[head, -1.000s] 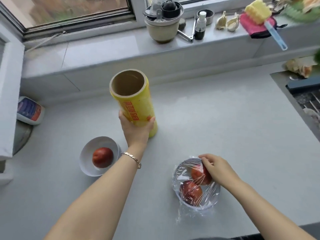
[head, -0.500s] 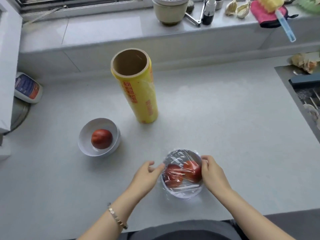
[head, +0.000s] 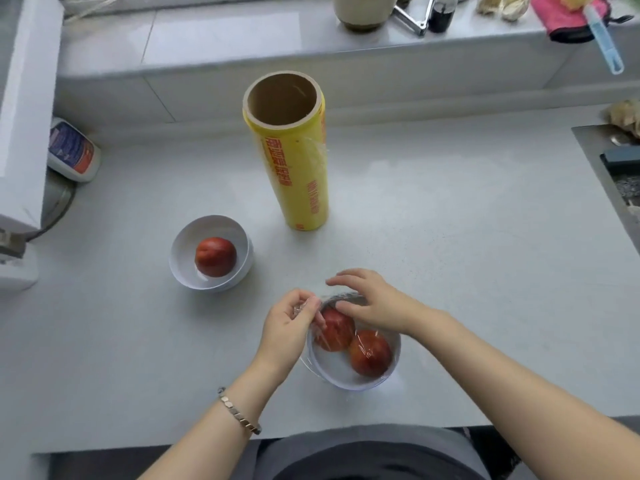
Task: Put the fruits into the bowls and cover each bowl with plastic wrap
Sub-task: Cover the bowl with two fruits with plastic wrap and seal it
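The left hand (head: 287, 329) has its fingertips and thumb closed in a tight pinch on a bunched edge of the clear plastic wrap (head: 304, 306), at the near-left rim of the small white round bowl (head: 346, 384). The right hand (head: 375, 303) lies across the far side of that bowl, fingers loosely spread and fairly straight, resting on the film and gripping nothing. It hides the far rim from where I stand.

The film is stretched over the bowl, and under it two red round fruits (head: 370, 353) sit side by side, touching. A metal link bracelet (head: 239, 412) circles the left wrist.

To the left and a little further back, well apart, stands a second white bowl (head: 180, 258), uncovered, with a single red fruit (head: 215, 256) inside. Behind both bowls, the tall yellow roll of plastic wrap (head: 301, 168) stands on end on the pale grey countertop (head: 450, 254), its cardboard core open at the top.

At the left edge a white bottle with a blue and red label (head: 71, 152) lies on its side. A dark sink (head: 620, 174) cuts into the right edge. On the window ledge behind are a beige ceramic pot (head: 363, 12), a pink cloth (head: 561, 22) and a blue-handled brush (head: 604, 39).
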A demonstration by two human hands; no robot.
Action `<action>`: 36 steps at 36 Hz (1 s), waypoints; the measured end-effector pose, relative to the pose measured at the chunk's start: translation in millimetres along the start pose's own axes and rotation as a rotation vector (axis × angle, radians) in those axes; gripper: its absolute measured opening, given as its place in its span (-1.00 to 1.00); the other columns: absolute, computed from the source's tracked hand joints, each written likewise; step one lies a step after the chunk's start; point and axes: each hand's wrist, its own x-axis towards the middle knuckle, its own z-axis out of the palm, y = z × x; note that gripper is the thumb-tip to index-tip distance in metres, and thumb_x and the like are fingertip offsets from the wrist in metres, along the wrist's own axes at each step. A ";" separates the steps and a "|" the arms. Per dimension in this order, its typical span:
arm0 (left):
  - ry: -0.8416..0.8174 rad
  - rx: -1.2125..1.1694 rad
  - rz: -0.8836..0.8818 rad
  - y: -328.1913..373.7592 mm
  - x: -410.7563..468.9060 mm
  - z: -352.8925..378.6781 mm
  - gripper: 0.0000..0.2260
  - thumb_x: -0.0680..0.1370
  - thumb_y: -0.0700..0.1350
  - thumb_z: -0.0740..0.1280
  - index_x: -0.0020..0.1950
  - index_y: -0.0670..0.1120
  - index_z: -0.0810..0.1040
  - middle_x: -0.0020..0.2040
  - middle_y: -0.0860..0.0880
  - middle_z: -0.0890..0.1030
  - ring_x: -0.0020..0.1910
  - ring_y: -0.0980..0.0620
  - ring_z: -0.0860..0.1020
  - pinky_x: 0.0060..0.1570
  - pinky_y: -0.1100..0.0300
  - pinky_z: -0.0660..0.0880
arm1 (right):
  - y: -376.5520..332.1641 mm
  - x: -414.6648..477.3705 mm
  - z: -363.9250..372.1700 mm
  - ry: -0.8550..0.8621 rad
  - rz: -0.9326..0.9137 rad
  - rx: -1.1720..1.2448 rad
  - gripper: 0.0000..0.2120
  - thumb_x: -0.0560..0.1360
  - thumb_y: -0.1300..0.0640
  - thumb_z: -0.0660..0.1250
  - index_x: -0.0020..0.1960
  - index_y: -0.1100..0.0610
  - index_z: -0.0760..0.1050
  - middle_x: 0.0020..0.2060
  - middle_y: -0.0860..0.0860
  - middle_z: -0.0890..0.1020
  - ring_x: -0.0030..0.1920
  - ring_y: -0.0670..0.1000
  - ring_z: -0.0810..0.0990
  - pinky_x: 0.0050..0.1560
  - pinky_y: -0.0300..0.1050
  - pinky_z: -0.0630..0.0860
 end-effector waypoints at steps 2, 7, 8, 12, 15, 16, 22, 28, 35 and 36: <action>0.014 -0.024 0.015 0.4 -2.0 0.5 -0.78 0.57 -0.30 0.22 -0.25 -0.12 0.49 -0.47 -0.03 0.49 -0.44 0.07 0.47 -0.32 0.25 0.49 | -3.3 11.1 -6.0 -0.137 0.000 0.004 -0.73 0.52 0.07 0.28 0.21 0.06 0.51 0.33 0.05 0.39 0.38 -0.01 0.27 0.31 -0.30 0.09; 0.051 -0.007 0.025 -0.6 -3.9 3.6 -0.79 0.59 -0.26 0.21 -0.22 -0.06 0.49 -0.45 -0.06 0.47 -0.53 0.15 0.44 -0.46 0.38 0.38 | -8.8 24.6 -15.6 -0.282 0.111 0.127 -0.74 0.49 0.01 0.29 0.01 0.21 0.53 0.18 0.10 0.54 0.17 -0.01 0.46 0.20 -0.16 0.31; 0.058 -0.004 0.025 -2.0 -3.3 4.0 -0.79 0.59 -0.24 0.22 -0.22 -0.05 0.49 -0.45 -0.05 0.47 -0.53 0.15 0.43 -0.46 0.38 0.37 | -9.0 26.7 -16.0 -0.277 0.127 0.164 -0.68 0.46 -0.03 0.30 0.01 0.23 0.53 0.10 0.13 0.58 0.08 -0.01 0.49 0.19 -0.09 0.36; 0.095 0.014 0.030 -7.4 -2.1 5.8 -0.80 0.59 -0.20 0.22 -0.21 -0.01 0.48 -0.47 -0.01 0.46 -0.52 0.16 0.42 -0.45 0.37 0.37 | -8.0 30.1 -19.9 -0.232 0.110 0.284 -0.81 0.34 0.03 0.26 -0.23 0.16 0.49 -0.20 0.06 0.55 -0.14 -0.06 0.47 0.02 -0.14 0.38; 0.129 0.025 0.038 -11.6 -2.4 6.2 -0.81 0.59 -0.20 0.22 -0.19 -0.01 0.49 -0.49 0.03 0.45 -0.50 0.18 0.42 -0.41 0.34 0.42 | -3.3 29.1 -27.1 -0.170 0.088 0.356 -0.81 0.49 0.25 0.26 -0.29 0.11 0.45 -0.28 0.00 0.57 -0.22 -0.14 0.50 -0.03 -0.29 0.36; 0.136 0.033 0.039 -12.6 -2.7 6.1 -0.81 0.59 -0.20 0.22 -0.19 0.00 0.49 -0.50 0.05 0.45 -0.50 0.18 0.42 -0.40 0.32 0.44 | -1.4 28.3 -28.0 -0.167 0.080 0.370 -0.79 0.51 0.27 0.23 -0.29 0.11 0.44 -0.30 0.00 0.57 -0.23 -0.14 0.51 -0.03 -0.30 0.36; 0.125 0.064 0.074 -9.3 -2.2 7.9 -0.80 0.59 -0.18 0.23 -0.20 0.05 0.48 -0.49 0.06 0.45 -0.48 0.18 0.43 -0.37 0.31 0.46 | -1.3 27.8 -25.2 -0.224 0.065 0.243 -0.87 0.46 0.02 0.37 -0.12 0.08 0.55 -0.25 -0.02 0.55 -0.26 -0.14 0.46 -0.13 -0.26 0.38; 0.094 0.161 0.105 -10.0 0.1 11.8 -0.79 0.59 -0.13 0.22 -0.23 0.06 0.45 -0.51 0.10 0.43 -0.46 0.11 0.37 -0.35 0.23 0.38 | 4.6 30.1 -30.2 -0.235 0.069 0.053 -0.74 0.46 0.00 0.37 -0.12 0.21 0.63 -0.30 0.16 0.57 -0.26 -0.02 0.43 -0.20 -0.12 0.35; 0.157 0.359 0.166 -9.3 -0.6 13.0 -0.81 0.60 -0.11 0.21 -0.21 0.07 0.41 -0.44 0.08 0.42 -0.44 0.20 0.40 -0.39 0.37 0.31 | 8.4 20.9 -20.0 -0.031 -0.020 -0.024 -0.80 0.53 0.04 0.26 -0.14 0.16 0.54 -0.31 0.07 0.52 -0.26 0.00 0.43 -0.31 -0.30 0.28; 0.167 0.406 0.184 -9.1 -0.5 12.4 -0.84 0.60 -0.10 0.20 -0.19 0.02 0.42 -0.43 0.07 0.42 -0.44 0.18 0.41 -0.38 0.37 0.30 | 8.7 19.5 -17.3 0.003 -0.047 -0.085 -0.79 0.54 0.03 0.24 -0.13 0.17 0.52 -0.32 0.06 0.51 -0.27 0.01 0.42 -0.33 -0.26 0.26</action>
